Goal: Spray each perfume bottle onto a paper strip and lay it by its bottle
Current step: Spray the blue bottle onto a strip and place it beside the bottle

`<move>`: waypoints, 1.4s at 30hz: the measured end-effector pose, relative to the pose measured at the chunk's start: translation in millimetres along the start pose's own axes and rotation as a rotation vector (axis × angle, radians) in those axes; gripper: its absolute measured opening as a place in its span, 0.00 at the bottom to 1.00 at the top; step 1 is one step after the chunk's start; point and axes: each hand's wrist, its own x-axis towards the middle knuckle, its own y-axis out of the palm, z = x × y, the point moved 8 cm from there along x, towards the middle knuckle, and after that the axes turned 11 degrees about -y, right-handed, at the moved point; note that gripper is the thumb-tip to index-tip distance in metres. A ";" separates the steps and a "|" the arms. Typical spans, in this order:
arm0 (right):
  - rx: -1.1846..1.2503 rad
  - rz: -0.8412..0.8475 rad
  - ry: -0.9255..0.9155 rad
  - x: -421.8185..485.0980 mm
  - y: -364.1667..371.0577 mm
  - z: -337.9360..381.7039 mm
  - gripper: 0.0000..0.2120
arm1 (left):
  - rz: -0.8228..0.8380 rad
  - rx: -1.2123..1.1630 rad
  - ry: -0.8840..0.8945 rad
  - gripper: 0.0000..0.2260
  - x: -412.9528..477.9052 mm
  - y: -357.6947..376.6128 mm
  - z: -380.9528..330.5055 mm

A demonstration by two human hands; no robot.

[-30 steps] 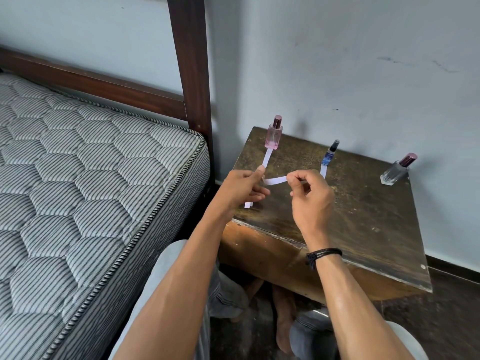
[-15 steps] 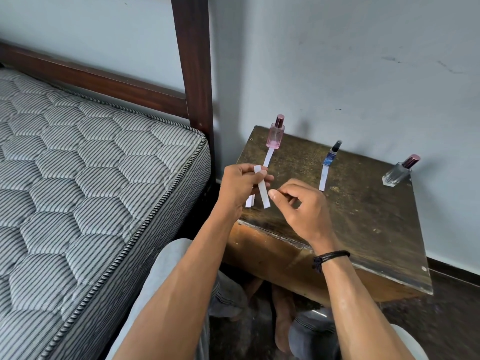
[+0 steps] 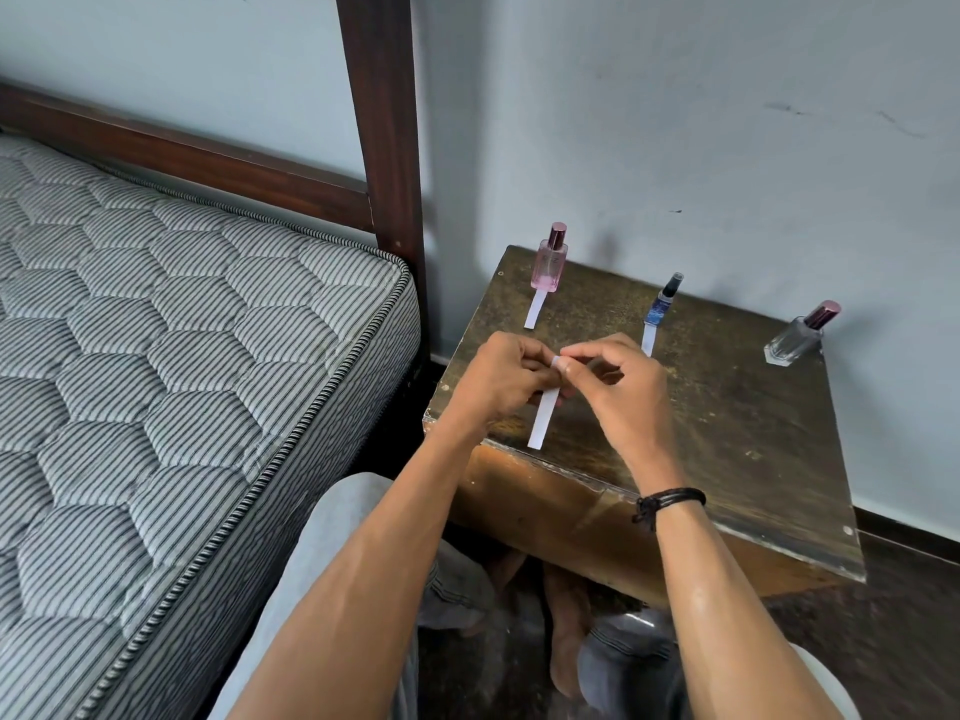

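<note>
Both hands meet over the near left part of the worn wooden table (image 3: pixel 727 407). The left hand (image 3: pixel 501 379) has its fingers curled round the upper part of a white paper strip (image 3: pixel 544 418), and the right hand (image 3: pixel 618 392) pinches the strip's top end between thumb and forefinger. The strip hangs down toward the table's front edge; whether its lower end touches the wood is hard to tell.

Along the back of the table stand three bottles, well apart. The pink perfume bottle (image 3: pixel 549 259) at the left has a second strip (image 3: pixel 536 314) lying just in front of it. The slim blue spray bottle (image 3: pixel 662 304) in the middle has a third strip (image 3: pixel 647 340) in front of it. The clear bottle (image 3: pixel 797 337) with a pink cap stands at the right.

A black cord bracelet (image 3: pixel 670 501) circles the right wrist. A striped quilted mattress (image 3: pixel 182 356) lies to the left.
</note>
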 end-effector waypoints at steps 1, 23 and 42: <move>-0.011 0.011 0.000 0.4 0.8 -0.1 0.03 | -0.006 0.023 0.004 0.03 0.1 0.4 -0.4; 0.210 -0.133 0.259 1.2 -37.7 -40.4 0.11 | -0.007 0.124 0.002 0.04 3.7 36.5 12.6; 0.018 -0.185 0.561 -42.4 -127.6 -106.4 0.09 | -0.067 0.656 0.057 0.16 -14.9 151.4 -4.2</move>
